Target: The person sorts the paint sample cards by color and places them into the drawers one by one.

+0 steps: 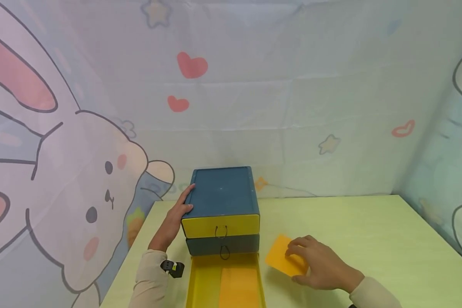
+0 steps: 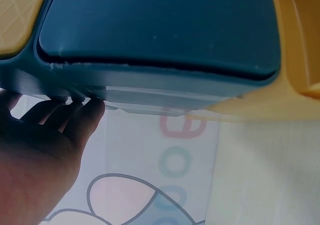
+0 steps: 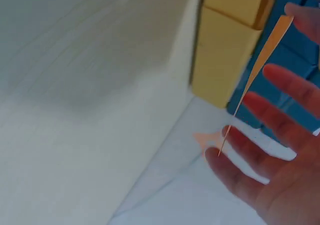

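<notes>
A small drawer cabinet with a dark blue top stands on the table, its yellow bottom drawer pulled out toward me. Inside that drawer, on the right, lies a flat orange sheet. My left hand rests against the cabinet's left side, fingertips at the top edge; the left wrist view shows its extended fingers touching the side wall. To the right of the cabinet, my right hand pinches an orange square of paper, seen nearly edge-on as a thin sheet in the right wrist view.
The yellow top drawer and blue-grey middle drawer are closed, each with a thin dark loop in front. Pale green tabletop extends to the right. A printed cloth backdrop hangs behind and at both sides.
</notes>
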Demonstrator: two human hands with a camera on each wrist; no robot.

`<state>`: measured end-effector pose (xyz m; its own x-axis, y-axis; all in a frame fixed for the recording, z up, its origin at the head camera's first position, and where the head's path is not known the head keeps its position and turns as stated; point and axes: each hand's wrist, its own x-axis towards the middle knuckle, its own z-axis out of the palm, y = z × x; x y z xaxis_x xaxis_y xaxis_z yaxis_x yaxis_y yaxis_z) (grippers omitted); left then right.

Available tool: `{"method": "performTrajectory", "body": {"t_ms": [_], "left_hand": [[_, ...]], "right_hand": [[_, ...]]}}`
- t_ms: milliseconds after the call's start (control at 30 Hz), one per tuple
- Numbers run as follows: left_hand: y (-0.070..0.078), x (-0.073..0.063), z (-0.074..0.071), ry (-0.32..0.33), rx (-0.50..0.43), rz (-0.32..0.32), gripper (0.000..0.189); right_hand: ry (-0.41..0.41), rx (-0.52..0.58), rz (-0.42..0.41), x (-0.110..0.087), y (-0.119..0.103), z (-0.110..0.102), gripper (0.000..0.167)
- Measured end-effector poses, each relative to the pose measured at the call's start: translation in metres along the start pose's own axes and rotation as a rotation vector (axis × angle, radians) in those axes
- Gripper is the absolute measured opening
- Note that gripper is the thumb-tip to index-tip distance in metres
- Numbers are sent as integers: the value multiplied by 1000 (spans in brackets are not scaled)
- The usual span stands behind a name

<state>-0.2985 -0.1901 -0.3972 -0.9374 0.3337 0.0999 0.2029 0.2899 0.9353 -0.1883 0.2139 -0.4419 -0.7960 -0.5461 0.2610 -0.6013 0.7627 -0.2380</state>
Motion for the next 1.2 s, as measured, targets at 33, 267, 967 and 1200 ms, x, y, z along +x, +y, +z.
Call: {"method": "performTrajectory", "body": {"t_ms": [33, 267, 967, 1200], "left_hand": [[0, 0, 0, 0, -1, 4, 55], [2, 5, -2, -4, -1, 10, 54], [-1, 4, 0, 2, 4, -26, 57], [0, 3, -2, -5, 5, -17, 57]], "right_hand": [[12, 7, -48, -1, -3, -3, 36], [65, 28, -335, 5, -16, -7, 37], [-143, 3, -417, 60, -74, 28, 46], [-164, 8, -355, 59, -74, 35, 58]]}}
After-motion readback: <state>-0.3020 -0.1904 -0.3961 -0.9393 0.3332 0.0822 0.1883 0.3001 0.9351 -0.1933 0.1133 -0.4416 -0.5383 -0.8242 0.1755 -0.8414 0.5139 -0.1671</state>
